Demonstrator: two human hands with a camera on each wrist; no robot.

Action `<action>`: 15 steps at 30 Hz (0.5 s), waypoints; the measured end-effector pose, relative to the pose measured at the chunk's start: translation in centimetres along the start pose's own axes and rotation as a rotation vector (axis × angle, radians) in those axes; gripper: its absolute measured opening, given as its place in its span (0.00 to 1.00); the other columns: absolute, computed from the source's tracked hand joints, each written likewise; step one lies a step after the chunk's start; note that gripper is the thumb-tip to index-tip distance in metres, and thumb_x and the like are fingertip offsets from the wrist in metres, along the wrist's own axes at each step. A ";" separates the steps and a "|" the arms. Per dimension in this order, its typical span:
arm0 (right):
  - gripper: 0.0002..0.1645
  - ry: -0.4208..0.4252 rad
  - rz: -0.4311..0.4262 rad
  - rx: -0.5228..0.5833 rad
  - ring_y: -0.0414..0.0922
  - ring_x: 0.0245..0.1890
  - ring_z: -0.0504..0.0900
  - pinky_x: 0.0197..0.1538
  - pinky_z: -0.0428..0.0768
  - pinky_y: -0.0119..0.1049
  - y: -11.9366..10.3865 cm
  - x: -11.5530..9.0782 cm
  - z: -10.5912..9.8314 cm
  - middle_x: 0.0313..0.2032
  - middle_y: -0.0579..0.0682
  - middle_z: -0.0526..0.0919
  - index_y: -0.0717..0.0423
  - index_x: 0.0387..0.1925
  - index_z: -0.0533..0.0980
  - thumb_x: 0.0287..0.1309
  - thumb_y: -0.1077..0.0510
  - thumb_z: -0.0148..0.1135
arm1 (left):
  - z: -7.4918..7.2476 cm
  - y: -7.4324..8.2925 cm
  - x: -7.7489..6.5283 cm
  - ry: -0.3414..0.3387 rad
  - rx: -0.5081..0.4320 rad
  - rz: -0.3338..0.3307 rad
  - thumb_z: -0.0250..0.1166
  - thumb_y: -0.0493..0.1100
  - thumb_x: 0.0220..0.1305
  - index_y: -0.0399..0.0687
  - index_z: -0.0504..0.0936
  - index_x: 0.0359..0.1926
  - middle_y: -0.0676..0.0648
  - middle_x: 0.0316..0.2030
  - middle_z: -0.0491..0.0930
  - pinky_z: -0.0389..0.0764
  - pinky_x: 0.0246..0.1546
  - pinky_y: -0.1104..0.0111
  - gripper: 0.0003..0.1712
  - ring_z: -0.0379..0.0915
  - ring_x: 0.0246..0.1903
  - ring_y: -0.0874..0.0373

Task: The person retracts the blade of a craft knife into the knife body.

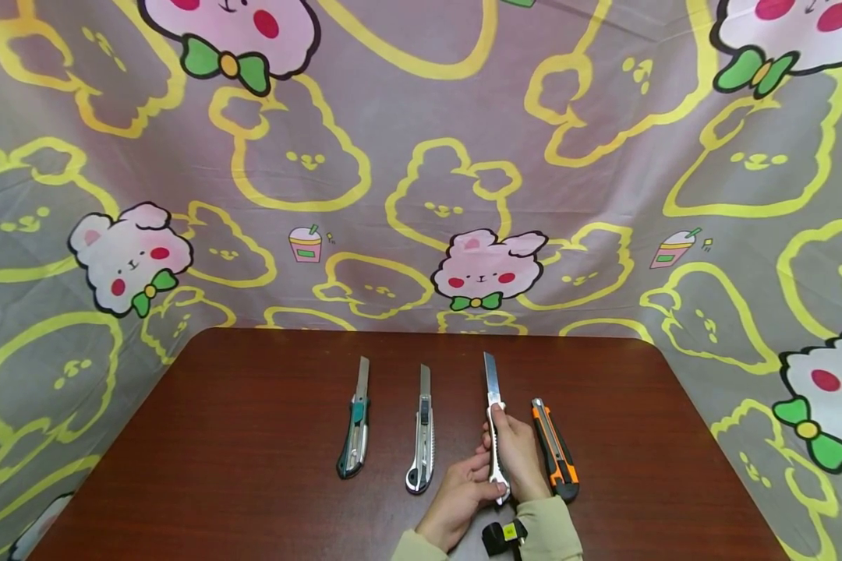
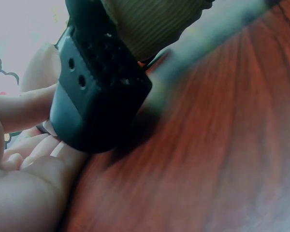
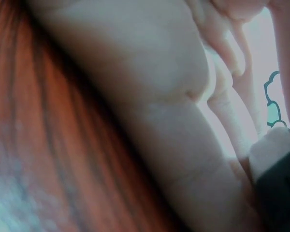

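Both hands hold a silver box cutter (image 1: 494,446), its blade (image 1: 491,378) pointing away toward the far side of the table. My left hand (image 1: 459,495) pinches the handle's near end, thumb on top. From the right side, my right hand (image 1: 522,452) grips the handle higher up, with the thumb close to the blade's base. In the left wrist view, the left hand's fingers (image 2: 34,154) are partly covered by a black wrist camera (image 2: 101,92). The right wrist view is filled mostly by the right palm and fingers (image 3: 159,116); the cutter's handle is largely hidden there.
On the brown table (image 1: 252,436), a teal-and-black box cutter (image 1: 354,432) and a silver box cutter (image 1: 422,440) lie to the left, blades out. An orange-and-black box cutter (image 1: 554,448) lies just right of the right hand. A patterned cloth (image 1: 365,179) hangs behind.
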State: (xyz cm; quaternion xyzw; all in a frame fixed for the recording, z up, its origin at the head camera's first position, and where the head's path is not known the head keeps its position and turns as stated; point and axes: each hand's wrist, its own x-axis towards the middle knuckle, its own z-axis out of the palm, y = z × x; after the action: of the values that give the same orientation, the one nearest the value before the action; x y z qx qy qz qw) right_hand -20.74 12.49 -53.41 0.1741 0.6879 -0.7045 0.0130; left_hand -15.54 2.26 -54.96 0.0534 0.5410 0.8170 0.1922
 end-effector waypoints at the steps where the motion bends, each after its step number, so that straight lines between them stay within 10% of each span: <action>1: 0.31 -0.003 -0.002 0.001 0.45 0.14 0.77 0.23 0.78 0.37 0.0 0.0 0.0 0.12 0.45 0.71 0.63 0.28 0.72 0.58 0.37 0.48 | 0.0 0.0 0.0 0.001 -0.002 0.002 0.58 0.25 0.47 0.24 0.60 0.59 0.30 0.52 0.71 0.78 0.41 0.73 0.35 0.73 0.48 0.52; 15: 0.28 -0.027 -0.012 0.014 0.45 0.14 0.76 0.23 0.78 0.37 -0.2 -0.1 -0.1 0.12 0.45 0.71 0.65 0.29 0.71 0.60 0.41 0.48 | 0.0 0.1 0.1 -0.013 0.013 -0.002 0.60 0.28 0.46 0.24 0.60 0.59 0.31 0.52 0.71 0.77 0.44 0.73 0.36 0.72 0.49 0.53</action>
State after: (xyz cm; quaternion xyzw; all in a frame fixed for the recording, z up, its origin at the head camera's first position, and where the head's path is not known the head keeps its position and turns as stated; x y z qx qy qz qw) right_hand -20.64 12.59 -53.14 0.1605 0.6837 -0.7117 0.0167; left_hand -15.60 2.29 -54.91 0.0592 0.5449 0.8130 0.1963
